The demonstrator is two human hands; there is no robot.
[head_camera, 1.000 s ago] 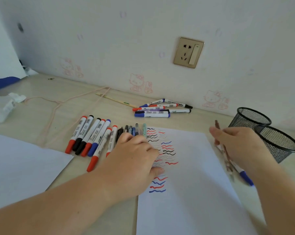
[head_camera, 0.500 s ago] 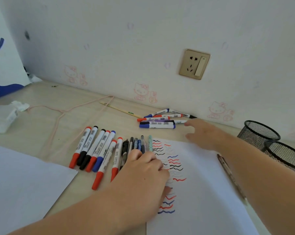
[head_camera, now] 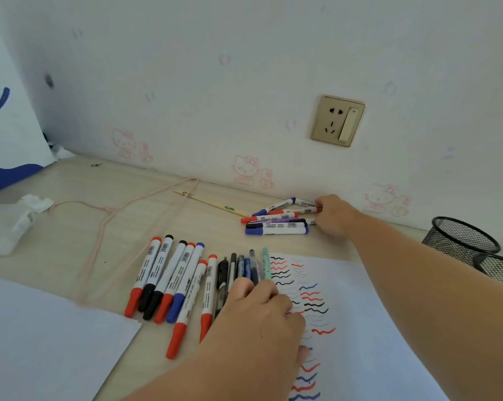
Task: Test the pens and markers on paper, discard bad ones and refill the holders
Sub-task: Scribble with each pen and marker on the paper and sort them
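Note:
My right hand [head_camera: 334, 215] reaches to the far pile of markers [head_camera: 276, 225] by the wall, its fingertips touching their right ends. My left hand [head_camera: 259, 319] rests, fingers curled, on the left edge of the test paper [head_camera: 366, 328], which is covered in red, blue and black squiggles. It covers the lower ends of several thin pens [head_camera: 244, 267]. A row of capped red, black and blue markers [head_camera: 169, 279] lies just left of them. Two black mesh holders [head_camera: 461, 241] [head_camera: 499, 270] stand at the right edge.
A blank white sheet [head_camera: 41, 342] lies at the lower left. A pink wire hanger [head_camera: 108, 215] and a thin wooden stick [head_camera: 212, 202] lie behind the marker row. Crumpled tissue [head_camera: 12, 224] sits at the left edge. A wall socket [head_camera: 338, 121] is above the pile.
My right hand left the pen it held beside the holders and moved left and away to the far marker pile. My left hand stayed on the paper.

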